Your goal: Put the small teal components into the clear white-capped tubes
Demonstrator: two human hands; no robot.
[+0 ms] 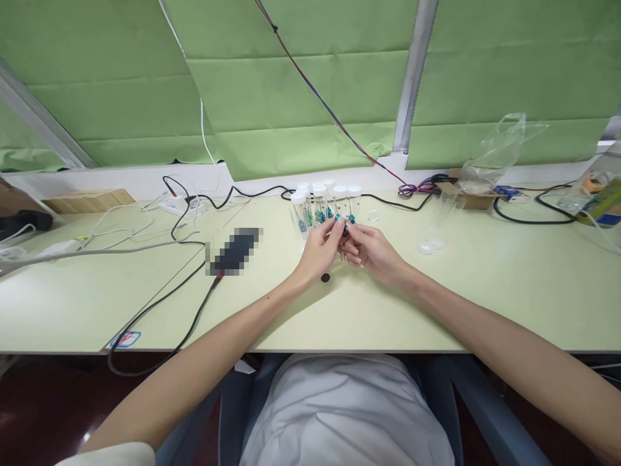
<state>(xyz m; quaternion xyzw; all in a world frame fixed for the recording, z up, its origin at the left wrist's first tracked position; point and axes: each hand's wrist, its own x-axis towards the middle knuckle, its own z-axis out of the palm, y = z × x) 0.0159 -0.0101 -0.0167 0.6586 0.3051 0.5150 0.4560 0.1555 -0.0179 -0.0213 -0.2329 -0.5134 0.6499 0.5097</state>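
In front of the clear tubes, my left hand (317, 251) and my right hand (376, 251) meet with their fingertips together. Both are closed in a pinch on a small dark blue part (346, 229), which the fingers mostly hide. A thin, light, wire-like piece shows just above the left fingertips. Right behind the hands stands a group of clear tubes with white caps (341, 191); small blue and green parts are inside several of them. A black round disc (325, 277) lies on the table below my hands.
A dark phone-like device (237, 251), blurred out, lies at left with a black cable (198, 310). To the right are clear empty tubes (439, 217) and white caps (427, 247). Behind them, a clear plastic bag (495, 155) rests on a cardboard box (473, 199). A pale ring-like lid (373, 215) lies nearby.
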